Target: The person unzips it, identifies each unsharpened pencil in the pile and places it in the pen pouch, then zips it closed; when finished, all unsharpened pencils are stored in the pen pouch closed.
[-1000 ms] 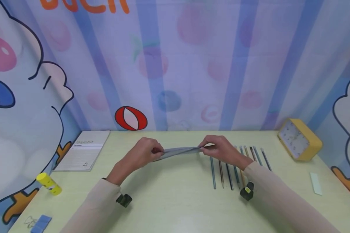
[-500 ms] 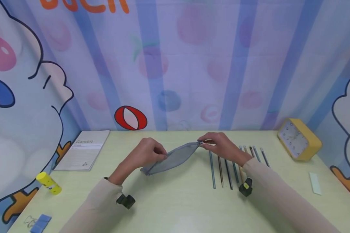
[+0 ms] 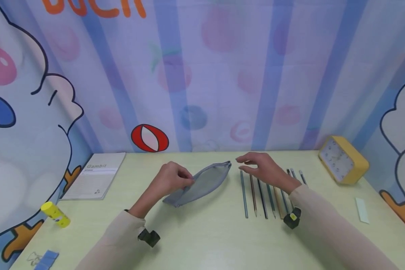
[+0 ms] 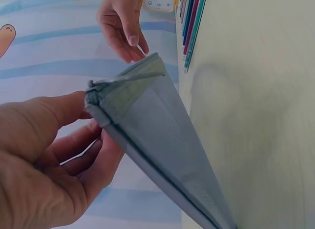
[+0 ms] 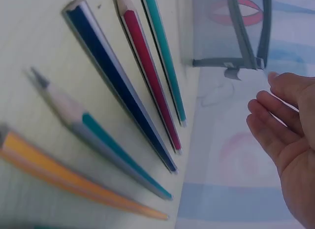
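My left hand (image 3: pixel 172 179) pinches the upper edge of a grey mesh zipper pouch (image 3: pixel 207 183), thumb on the near side. The pouch slants, its far right corner raised, and its mouth gapes in the left wrist view, where the zipper edge (image 4: pixel 157 170) runs down along it. Just right of that corner is my right hand (image 3: pixel 264 168), fingers loosely bent and holding nothing; a small gap separates its fingertips from the pouch. Below and beside the right hand lies a row of several pencils (image 3: pixel 244 198), including a red one (image 5: pixel 145 71) and a yellow one (image 5: pixel 83 182).
A yellow clock (image 3: pixel 349 161) stands at the back right, with a pale green strip (image 3: pixel 362 210) in front. Along the left lie a notebook (image 3: pixel 94 176), a yellow glue stick (image 3: pixel 55 214) and a blue binder clip (image 3: pixel 46 260). A printed curtain (image 3: pixel 216 75) closes off the back.
The pouch has tilted from nearly edge-on to showing its mesh side. My right hand has let go of its right corner and moved slightly right; my left hand keeps its hold.
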`<state>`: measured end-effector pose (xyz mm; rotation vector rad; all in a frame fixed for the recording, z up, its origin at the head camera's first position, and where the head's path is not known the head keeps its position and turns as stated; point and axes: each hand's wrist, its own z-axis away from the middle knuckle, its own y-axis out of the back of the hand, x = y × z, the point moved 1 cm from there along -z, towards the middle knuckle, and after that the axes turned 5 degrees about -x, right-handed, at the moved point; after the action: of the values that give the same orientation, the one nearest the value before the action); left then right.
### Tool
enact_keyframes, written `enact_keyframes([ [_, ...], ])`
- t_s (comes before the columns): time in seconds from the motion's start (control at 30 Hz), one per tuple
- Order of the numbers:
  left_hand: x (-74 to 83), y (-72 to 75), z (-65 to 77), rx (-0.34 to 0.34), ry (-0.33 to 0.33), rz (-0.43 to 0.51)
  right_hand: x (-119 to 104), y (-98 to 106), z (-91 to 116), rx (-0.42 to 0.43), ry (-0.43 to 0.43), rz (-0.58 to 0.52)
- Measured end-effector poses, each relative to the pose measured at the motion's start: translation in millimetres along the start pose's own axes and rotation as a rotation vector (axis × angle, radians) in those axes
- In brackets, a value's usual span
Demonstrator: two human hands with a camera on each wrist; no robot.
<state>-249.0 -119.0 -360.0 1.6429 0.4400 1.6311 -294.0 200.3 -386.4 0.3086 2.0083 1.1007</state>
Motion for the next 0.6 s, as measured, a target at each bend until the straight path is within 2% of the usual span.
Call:
enact_keyframes([
  [0.37,-3.6,-5.8,-2.8,0.004,0.074,0.114,8,44,32,0.054,-0.139,0.009],
  [0.6,-4.8,-8.4,-4.7,0.012,0.091,0.159,19,62,61,0.059,-0.266,0.024],
])
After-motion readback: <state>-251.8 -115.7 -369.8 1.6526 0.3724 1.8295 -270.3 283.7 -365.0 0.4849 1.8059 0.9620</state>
